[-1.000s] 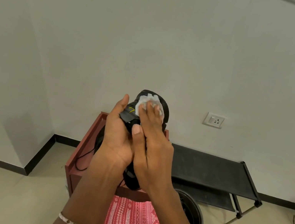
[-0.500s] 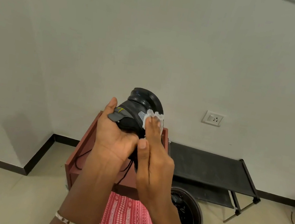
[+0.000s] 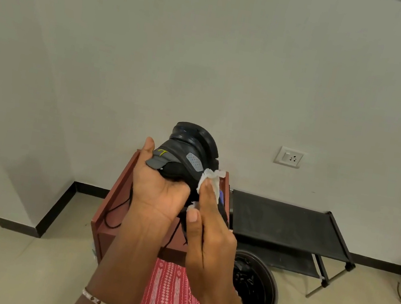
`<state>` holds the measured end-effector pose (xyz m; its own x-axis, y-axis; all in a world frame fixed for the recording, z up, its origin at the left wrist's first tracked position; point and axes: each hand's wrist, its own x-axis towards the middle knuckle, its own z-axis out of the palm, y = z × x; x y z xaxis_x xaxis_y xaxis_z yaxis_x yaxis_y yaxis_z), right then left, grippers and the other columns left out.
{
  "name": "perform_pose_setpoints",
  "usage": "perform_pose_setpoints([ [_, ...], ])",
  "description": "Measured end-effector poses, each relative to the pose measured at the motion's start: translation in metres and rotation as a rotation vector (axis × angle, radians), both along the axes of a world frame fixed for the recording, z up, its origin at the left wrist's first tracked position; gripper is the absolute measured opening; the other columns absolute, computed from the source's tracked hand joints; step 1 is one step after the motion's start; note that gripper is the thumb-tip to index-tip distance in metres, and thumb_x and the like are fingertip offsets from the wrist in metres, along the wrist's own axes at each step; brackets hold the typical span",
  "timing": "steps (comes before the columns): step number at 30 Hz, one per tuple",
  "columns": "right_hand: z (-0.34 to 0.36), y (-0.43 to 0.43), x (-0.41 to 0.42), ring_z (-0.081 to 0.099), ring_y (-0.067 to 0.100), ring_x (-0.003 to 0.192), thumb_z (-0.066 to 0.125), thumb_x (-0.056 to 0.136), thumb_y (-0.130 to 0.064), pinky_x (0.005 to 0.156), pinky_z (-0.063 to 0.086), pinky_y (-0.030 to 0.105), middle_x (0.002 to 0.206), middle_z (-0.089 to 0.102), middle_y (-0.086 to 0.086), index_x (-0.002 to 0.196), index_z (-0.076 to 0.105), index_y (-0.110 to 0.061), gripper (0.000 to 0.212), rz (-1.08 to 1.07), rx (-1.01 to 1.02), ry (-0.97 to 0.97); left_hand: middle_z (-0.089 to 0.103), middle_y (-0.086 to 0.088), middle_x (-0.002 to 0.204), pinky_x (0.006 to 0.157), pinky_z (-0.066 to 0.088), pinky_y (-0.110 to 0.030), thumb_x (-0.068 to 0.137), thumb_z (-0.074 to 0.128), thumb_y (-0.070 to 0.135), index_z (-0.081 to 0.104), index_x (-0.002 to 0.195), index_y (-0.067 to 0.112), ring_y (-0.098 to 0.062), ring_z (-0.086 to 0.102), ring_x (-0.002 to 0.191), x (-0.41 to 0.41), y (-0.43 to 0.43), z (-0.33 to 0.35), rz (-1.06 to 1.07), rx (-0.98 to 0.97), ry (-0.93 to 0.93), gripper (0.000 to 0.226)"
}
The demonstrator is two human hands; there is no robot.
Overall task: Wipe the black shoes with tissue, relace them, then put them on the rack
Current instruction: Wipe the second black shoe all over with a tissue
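My left hand (image 3: pixel 158 190) grips a black shoe (image 3: pixel 188 155) from below and holds it up in front of me, sole turned away toward the wall. A grey patch and a yellow mark show on its side. My right hand (image 3: pixel 207 232) presses a crumpled white tissue (image 3: pixel 209 180) against the shoe's right side with straight fingers. A black lace (image 3: pixel 115 213) hangs down from the shoe. The black two-shelf rack (image 3: pixel 285 223) stands low against the wall at the right, and nothing lies on its top shelf.
A reddish-brown wooden box-like table (image 3: pixel 110 206) stands right behind the shoe. A round dark bin (image 3: pixel 258 291) with black contents sits on the floor below the rack. A wall socket (image 3: pixel 288 156) is above the rack. My red patterned clothing (image 3: pixel 169 298) fills the bottom.
The tissue and my right hand slid down from the top of the shoe to its right side. The shoe has turned, so more of its upper and sole edge shows.
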<state>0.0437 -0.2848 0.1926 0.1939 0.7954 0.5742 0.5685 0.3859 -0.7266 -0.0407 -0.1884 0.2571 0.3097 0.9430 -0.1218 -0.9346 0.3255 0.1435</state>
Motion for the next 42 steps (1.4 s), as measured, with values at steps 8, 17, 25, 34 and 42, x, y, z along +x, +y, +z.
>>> perform_pose_setpoints([
  [8,0.042,0.020,-0.010,0.026,0.009,0.150,0.036,0.106,-0.031,0.121,0.031,0.042,0.159,0.037,0.002,0.149,0.045,-0.011,0.048,0.131,0.089,-0.120,0.069,-0.013,0.110,0.101,0.045,-0.039,0.096,0.039,0.057,0.065,0.116,0.008,-0.025,0.066,0.100,-0.001,-0.008,-0.002,-0.073,0.051,0.210,0.059],
  [17,-0.008,-0.002,-0.004,0.028,0.007,0.149,0.031,0.107,-0.034,0.120,0.029,0.028,0.160,0.033,-0.013,0.153,0.037,-0.018,0.049,0.116,0.012,0.052,0.073,-0.019,0.095,0.089,0.050,-0.047,0.099,0.048,0.043,0.071,0.099,0.003,-0.032,0.072,0.088,-0.008,0.000,-0.005,0.064,-0.065,0.017,0.045],
  [25,0.032,0.027,-0.015,0.028,0.011,0.150,0.038,0.106,-0.024,0.121,0.029,0.047,0.157,0.040,0.005,0.147,0.045,-0.007,0.045,0.208,0.104,-0.091,0.073,-0.006,0.079,0.073,0.060,-0.029,0.096,0.040,0.054,0.067,0.092,0.011,-0.018,0.072,0.072,-0.007,-0.001,-0.012,-0.065,0.009,0.220,0.050],
  [34,-0.003,0.014,0.004,0.026,0.013,0.150,0.033,0.106,-0.028,0.122,0.028,0.042,0.161,0.034,-0.007,0.152,0.038,-0.013,0.049,0.191,0.026,0.084,0.071,-0.020,0.099,0.099,0.045,-0.046,0.099,0.048,0.041,0.066,0.106,0.003,-0.033,0.070,0.095,-0.012,0.007,-0.004,0.006,-0.091,-0.026,0.043],
  [42,0.039,0.048,-0.002,0.034,0.011,0.147,0.037,0.106,-0.026,0.119,0.034,0.044,0.152,0.046,0.001,0.144,0.052,-0.008,0.044,0.187,0.116,-0.013,0.070,-0.018,0.113,0.096,0.054,-0.042,0.096,0.045,0.051,0.066,0.119,0.007,-0.030,0.065,0.112,0.001,0.001,-0.010,-0.118,-0.021,0.055,0.054],
])
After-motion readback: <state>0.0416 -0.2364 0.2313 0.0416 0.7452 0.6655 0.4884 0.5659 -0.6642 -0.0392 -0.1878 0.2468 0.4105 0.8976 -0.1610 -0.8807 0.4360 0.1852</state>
